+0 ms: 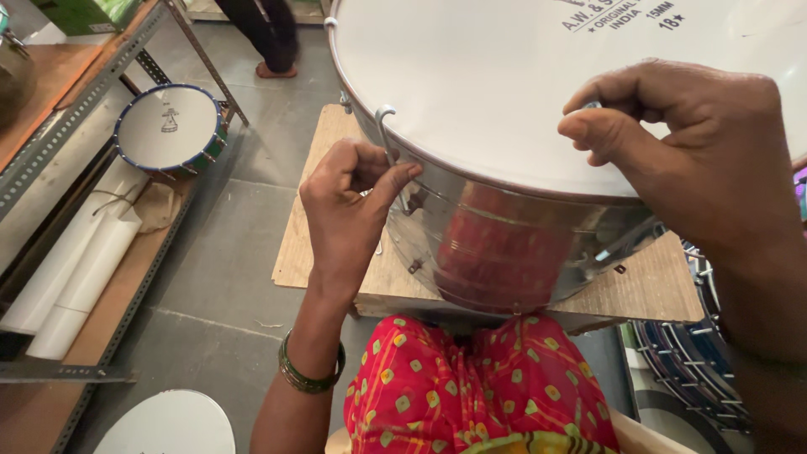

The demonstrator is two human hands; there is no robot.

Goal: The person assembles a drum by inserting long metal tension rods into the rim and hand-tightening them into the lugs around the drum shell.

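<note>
Drum (521, 168), large, with a shiny metal shell and a white skin, is seen resting on a low wooden board (656, 286) on the grey floor, directly in front of the seated person's knees, so that the near rim is brought within easy reach of both hands. Left hand (349, 206) is held against the near side of the shell, with thumb and forefinger pinched closed on a bent metal hook (385, 134) that is caught over the rim; the hook's rod runs down the shell, and the pinch appears meant to keep it seated on the edge. Right hand (681, 143) is laid over the skin farther round the rim, fingers curled tight into a near fist around a small metal piece, of which only a glint is visible at the knuckles; what kind of piece it is cannot be told. Red patterned cloth (487, 387) over the lap is reflected in the shell. A green bangle (307, 374) is worn on the left wrist. To the left, a slotted metal rack (101, 67) is noted, with a small blue-rimmed drum (168, 128) leaned at its foot and white rolled sheets (76, 269) laid on the lowest shelf. Stacked drum hoops (698, 361) are seen at the right, beside the board. Another person's legs (269, 34) are visible at the top, well apart from the work.
</note>
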